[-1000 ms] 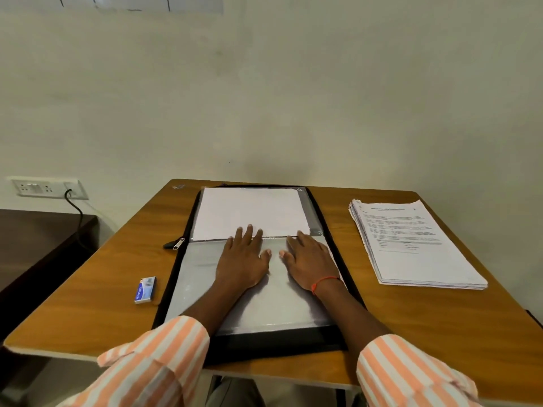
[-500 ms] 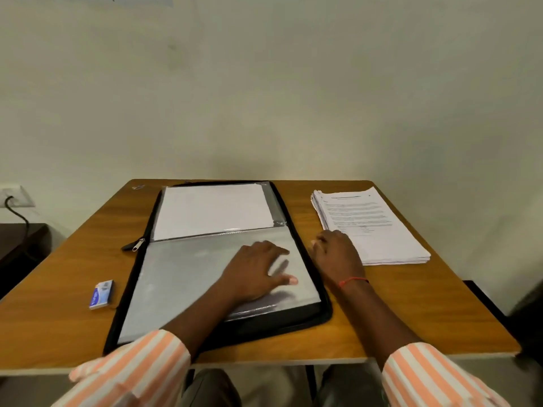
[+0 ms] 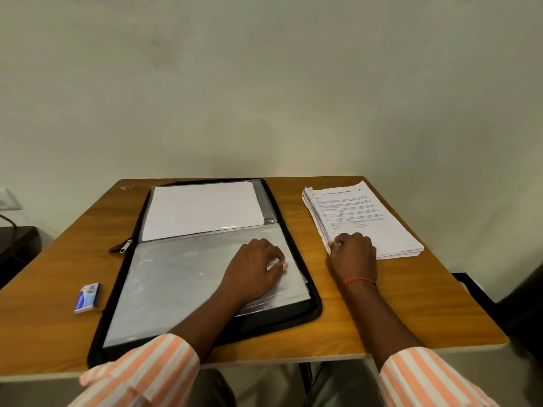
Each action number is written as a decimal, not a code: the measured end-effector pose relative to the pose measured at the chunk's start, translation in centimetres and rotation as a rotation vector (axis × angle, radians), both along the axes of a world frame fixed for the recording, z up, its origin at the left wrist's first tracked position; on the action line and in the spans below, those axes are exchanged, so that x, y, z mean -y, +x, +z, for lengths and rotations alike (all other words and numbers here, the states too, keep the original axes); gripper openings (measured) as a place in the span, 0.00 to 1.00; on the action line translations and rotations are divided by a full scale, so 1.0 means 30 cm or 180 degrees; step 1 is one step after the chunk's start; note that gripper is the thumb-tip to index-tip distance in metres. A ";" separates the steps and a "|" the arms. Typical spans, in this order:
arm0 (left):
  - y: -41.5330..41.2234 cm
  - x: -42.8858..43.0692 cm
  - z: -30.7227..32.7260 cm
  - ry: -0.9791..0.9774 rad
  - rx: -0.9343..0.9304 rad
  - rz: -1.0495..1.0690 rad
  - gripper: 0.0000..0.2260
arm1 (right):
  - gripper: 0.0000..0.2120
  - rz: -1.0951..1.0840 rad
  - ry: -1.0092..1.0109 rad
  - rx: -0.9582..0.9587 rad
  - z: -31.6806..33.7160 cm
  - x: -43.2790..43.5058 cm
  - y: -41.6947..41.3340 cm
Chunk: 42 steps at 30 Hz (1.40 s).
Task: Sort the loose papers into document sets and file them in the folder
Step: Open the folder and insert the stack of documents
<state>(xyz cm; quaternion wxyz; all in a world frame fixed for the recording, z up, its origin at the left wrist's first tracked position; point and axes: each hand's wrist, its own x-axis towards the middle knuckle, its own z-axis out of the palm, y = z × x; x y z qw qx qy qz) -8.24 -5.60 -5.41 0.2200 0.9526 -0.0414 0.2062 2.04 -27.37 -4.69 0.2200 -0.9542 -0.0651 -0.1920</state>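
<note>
A black zip folder (image 3: 311, 306) lies open in the middle of the table. A white sheet (image 3: 202, 210) fills its far half, and clear plastic sleeves (image 3: 176, 277) cover its near half. My left hand (image 3: 252, 271) rests on the top sleeve near its right edge, fingers curled, thumb and forefinger pinching the plastic. A thick stack of printed papers (image 3: 367, 218) sits to the right of the folder. My right hand (image 3: 352, 257) grips the stack's near left corner, thumb against the edge and fingers curled on top.
A small blue and white box (image 3: 87, 297) lies left of the folder, and the zip pull (image 3: 125, 246) rests on the wooden table (image 3: 411, 312). A wall stands close behind. A dark side table (image 3: 17, 245) is at the left and a dark object (image 3: 526, 304) at the right.
My right hand went from the folder to the paper stack and now holds its corner. My left hand slid right across the sleeve and curled its fingers. The view turned to the right.
</note>
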 end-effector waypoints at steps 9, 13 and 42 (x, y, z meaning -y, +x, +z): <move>-0.016 0.011 -0.001 0.0073 -0.0015 0.0020 0.09 | 0.17 -0.0137 0.0078 -0.0312 0.003 0.019 -0.010; -0.022 0.012 -0.005 0.0048 -0.0020 0.0017 0.10 | 0.15 -0.0044 0.0345 -0.0462 -0.006 0.034 0.017; -0.020 0.008 -0.016 0.0092 -0.0015 0.0035 0.10 | 0.15 -0.0358 0.0318 -0.0460 -0.001 0.062 -0.012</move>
